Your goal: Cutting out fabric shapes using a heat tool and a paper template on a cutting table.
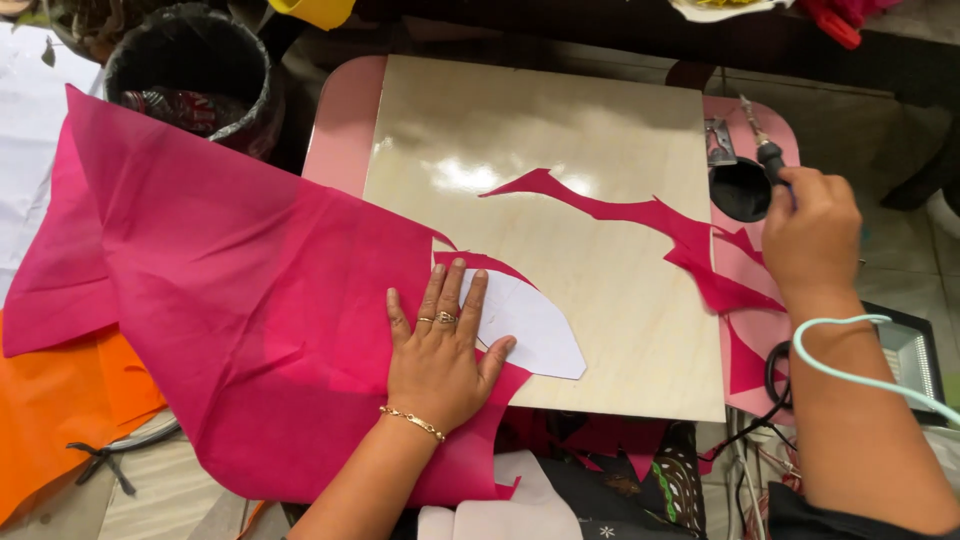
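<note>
At the far left an orange cloth (pixel 50 410) lies under the edge of a large magenta fabric sheet (pixel 230 290), which spreads from the left side across onto a pale glossy board (pixel 560 130) set on the pink desk (pixel 345 120). Behind the sheet stands a black bin (pixel 190 70) lined with a dark bag. The left hand (pixel 440 350) lies flat with fingers spread wide, pressing the magenta fabric down at its cut edge, the fingertips touching a white paper template (pixel 535 330) that rests on the board just beside the fabric. Further right, a long curved magenta offcut (pixel 620 212) lies across the board, running to more scraps at the board's right edge. At the right, the right hand (pixel 812 235) is closed around the dark handle of a heated cutting tool (pixel 765 150), whose metal tip points away over a small black stand (pixel 740 190) on the desk. A pale green cord (pixel 850 370) loops over the right wrist.
</note>
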